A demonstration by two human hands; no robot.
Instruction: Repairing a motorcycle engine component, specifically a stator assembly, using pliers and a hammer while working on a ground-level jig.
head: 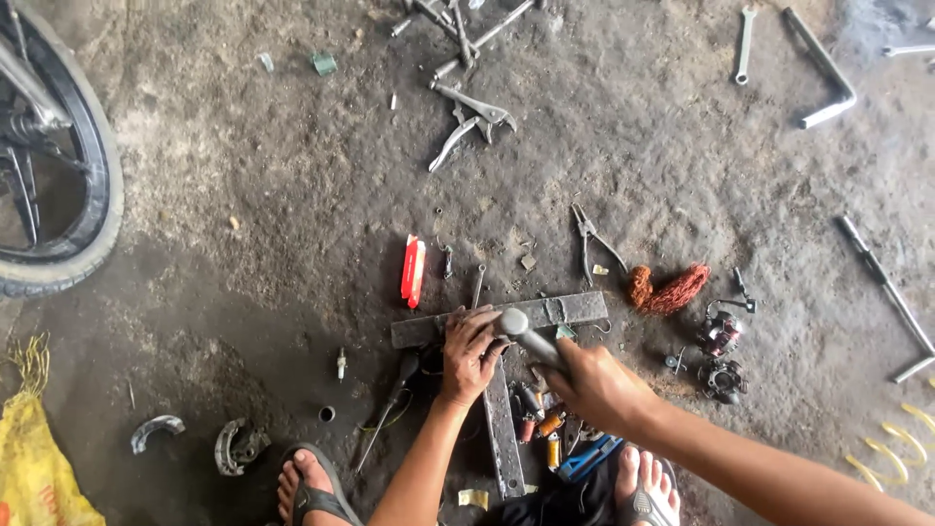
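My left hand (469, 353) presses down on a small part where two flat steel bars (570, 310) cross on the dirt floor; the part itself is hidden under my fingers. My right hand (596, 385) grips the handle of a steel hammer (518, 328), whose head is just right of my left fingers, above the bars. A screwdriver (388, 409) lies left of my left wrist. My two sandalled feet (304, 487) show at the bottom edge.
A red lighter-like box (413, 271), pliers (588, 237), copper wire coils (667, 289), small engine parts (723, 356), locking pliers (472, 122), wrenches (744, 44) and a bent bar (823, 68) lie about. A motorcycle wheel (58, 156) stands far left; a yellow sack (34, 458) lower left.
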